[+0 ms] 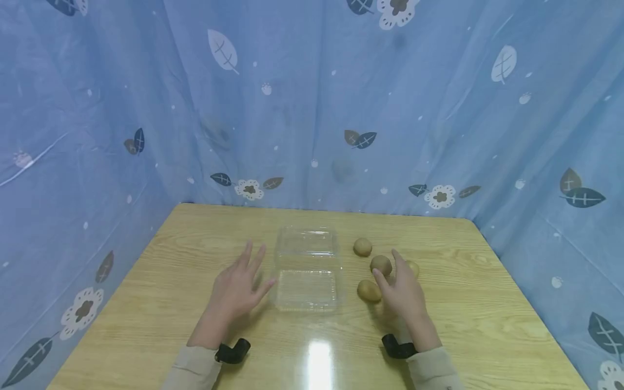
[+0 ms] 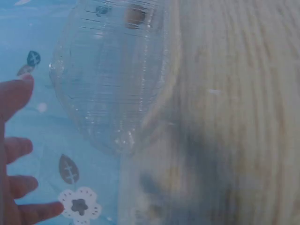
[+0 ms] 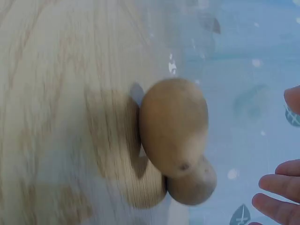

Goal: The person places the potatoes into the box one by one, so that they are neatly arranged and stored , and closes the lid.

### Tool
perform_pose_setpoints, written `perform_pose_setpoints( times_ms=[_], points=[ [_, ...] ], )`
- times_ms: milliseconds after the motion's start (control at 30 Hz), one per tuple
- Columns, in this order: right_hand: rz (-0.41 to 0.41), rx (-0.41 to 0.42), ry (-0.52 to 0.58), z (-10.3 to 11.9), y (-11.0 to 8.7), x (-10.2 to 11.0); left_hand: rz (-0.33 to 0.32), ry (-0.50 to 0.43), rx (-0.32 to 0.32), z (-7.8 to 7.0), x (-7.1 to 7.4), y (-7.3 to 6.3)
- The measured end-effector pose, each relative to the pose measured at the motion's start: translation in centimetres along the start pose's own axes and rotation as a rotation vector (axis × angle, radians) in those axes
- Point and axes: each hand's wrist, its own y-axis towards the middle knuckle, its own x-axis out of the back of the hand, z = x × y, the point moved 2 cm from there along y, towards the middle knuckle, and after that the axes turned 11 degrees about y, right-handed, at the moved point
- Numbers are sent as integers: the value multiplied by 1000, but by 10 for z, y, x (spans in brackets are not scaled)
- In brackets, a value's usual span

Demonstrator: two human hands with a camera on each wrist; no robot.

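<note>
A clear plastic clamshell box (image 1: 306, 290) lies with its lid (image 1: 307, 241) folded back, away from me. My left hand (image 1: 236, 290) hovers at the box's left side, fingers spread and holding nothing. In the left wrist view the box wall (image 2: 110, 89) shows beyond the thumb. Right of the box lie several brown potatoes: one in front (image 1: 369, 291), one in the middle (image 1: 381, 265), one at the back (image 1: 362, 247) and one partly hidden (image 1: 413, 268). Over them reaches my right hand (image 1: 405, 292), fingers extended, with the front potato (image 3: 173, 126) close by in the right wrist view.
The wooden table (image 1: 487, 325) has a bright light reflection near its front. A blue curtain (image 1: 302, 108) with leaf and flower prints hangs behind the table and along both sides. Black wrist devices (image 1: 233, 352) sit at both cuffs.
</note>
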Motion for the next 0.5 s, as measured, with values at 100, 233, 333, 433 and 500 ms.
perform_pose_setpoints(
  times_ms=[100,233,333,433,500],
  points=[
    [-16,-26,18,-6,-2,7,-17,-41,-11,0,-2,-2],
    [-42,-20,53,-16,-5,14,-17,-188,-53,0,-5,-6],
    [-53,-6,72,-23,-7,20,-9,-295,-97,0,-6,-8],
    [-65,6,85,-30,-9,26,4,-352,-126,1,-8,-9],
    [-70,0,99,-36,-10,30,22,-369,-132,1,-10,-10]
  ],
)
